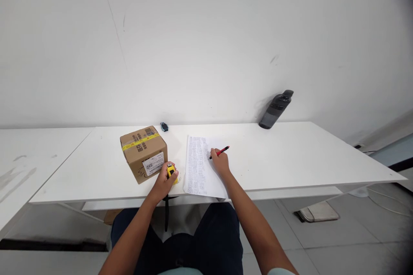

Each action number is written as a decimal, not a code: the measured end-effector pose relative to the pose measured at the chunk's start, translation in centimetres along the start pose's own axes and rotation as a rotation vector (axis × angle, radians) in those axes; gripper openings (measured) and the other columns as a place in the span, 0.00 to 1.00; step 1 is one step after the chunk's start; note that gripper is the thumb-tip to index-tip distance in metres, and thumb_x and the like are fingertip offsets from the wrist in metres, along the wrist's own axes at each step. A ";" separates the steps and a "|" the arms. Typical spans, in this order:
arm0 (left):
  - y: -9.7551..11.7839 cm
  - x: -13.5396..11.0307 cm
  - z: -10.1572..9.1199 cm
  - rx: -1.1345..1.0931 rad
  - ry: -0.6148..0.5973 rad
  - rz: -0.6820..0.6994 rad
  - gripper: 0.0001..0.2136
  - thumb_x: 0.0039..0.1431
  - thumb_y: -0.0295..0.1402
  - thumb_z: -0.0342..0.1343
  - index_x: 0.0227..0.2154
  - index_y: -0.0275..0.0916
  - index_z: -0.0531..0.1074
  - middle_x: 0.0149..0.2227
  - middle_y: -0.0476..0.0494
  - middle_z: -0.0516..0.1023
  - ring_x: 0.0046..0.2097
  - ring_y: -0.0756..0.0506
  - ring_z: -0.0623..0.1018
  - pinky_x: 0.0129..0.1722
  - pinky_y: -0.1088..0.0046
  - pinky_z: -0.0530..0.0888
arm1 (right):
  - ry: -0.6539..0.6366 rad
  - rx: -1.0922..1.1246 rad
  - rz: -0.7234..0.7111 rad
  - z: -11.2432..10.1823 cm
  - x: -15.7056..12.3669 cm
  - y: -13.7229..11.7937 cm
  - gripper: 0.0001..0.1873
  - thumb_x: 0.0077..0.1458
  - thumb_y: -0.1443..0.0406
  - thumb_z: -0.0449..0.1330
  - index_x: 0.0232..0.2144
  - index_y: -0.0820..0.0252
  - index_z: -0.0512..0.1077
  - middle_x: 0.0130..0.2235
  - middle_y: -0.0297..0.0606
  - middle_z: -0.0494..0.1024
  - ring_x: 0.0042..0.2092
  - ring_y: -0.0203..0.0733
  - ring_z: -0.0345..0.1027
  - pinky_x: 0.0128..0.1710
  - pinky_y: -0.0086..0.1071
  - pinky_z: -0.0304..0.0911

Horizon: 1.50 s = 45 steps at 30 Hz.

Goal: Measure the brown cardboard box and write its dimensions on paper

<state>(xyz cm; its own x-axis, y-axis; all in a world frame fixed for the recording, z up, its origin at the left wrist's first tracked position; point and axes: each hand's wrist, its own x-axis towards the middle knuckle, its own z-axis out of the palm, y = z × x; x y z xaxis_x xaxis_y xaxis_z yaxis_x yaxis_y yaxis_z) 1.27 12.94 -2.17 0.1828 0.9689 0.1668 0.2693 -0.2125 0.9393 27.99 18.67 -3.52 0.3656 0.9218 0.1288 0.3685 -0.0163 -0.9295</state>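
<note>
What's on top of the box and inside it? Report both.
On top of the box, a strip of yellow tape runs across, with dark printing beside it. The contents cannot be seen: the closed cardboard covers them.

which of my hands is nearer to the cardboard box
Left: your left hand, holding the tape measure, is close beside the box; your right hand is farther off, at the paper.

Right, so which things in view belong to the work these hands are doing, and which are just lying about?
Belonging:
yellow tape measure, left hand
red pen, right hand
written sheet
probably the cardboard box

Lying about, it seems:
dark bottle
small dark object beyond the box
</note>
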 end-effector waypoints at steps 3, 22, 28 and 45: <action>0.1 0.0 -0.1 0.016 -0.009 -0.023 0.13 0.60 0.41 0.53 0.45 0.43 0.63 0.41 0.47 0.69 0.41 0.46 0.71 0.44 0.68 0.69 | -0.004 0.003 0.001 -0.1 0.0 0.0 0.21 0.56 0.52 0.51 0.16 0.55 0.62 0.19 0.30 0.64 0.25 0.39 0.58 0.28 0.31 0.53; 0.1 0.3 -0.6 0.039 0.081 0.020 0.15 0.57 0.44 0.57 0.44 0.43 0.70 0.45 0.44 0.73 0.45 0.43 0.72 0.45 0.67 0.69 | -0.057 0.005 -0.054 0.0 0.0 0.2 0.23 0.55 0.50 0.51 0.15 0.55 0.59 0.18 0.29 0.61 0.24 0.38 0.54 0.27 0.31 0.52; 0.5 0.0 -0.2 0.026 0.108 0.018 0.14 0.59 0.45 0.55 0.42 0.43 0.67 0.42 0.45 0.72 0.41 0.44 0.72 0.43 0.68 0.69 | 0.006 -0.028 -0.019 0.0 0.0 0.0 0.22 0.55 0.50 0.49 0.15 0.54 0.58 0.18 0.31 0.63 0.25 0.40 0.57 0.28 0.31 0.51; 0.2 0.1 -0.5 -0.021 0.074 0.016 0.14 0.61 0.45 0.53 0.44 0.43 0.68 0.40 0.47 0.69 0.40 0.46 0.70 0.42 0.70 0.67 | -0.033 -0.047 -0.073 0.0 -0.2 0.2 0.25 0.58 0.48 0.49 0.16 0.55 0.60 0.18 0.29 0.62 0.24 0.39 0.57 0.27 0.31 0.53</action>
<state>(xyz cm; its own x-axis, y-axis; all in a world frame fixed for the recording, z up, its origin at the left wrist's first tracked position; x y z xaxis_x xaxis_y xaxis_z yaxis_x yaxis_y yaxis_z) 0.85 13.04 -1.82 0.1162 0.9723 0.2026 0.2470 -0.2259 0.9423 27.96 18.50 -3.73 0.3084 0.9333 0.1839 0.4328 0.0345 -0.9008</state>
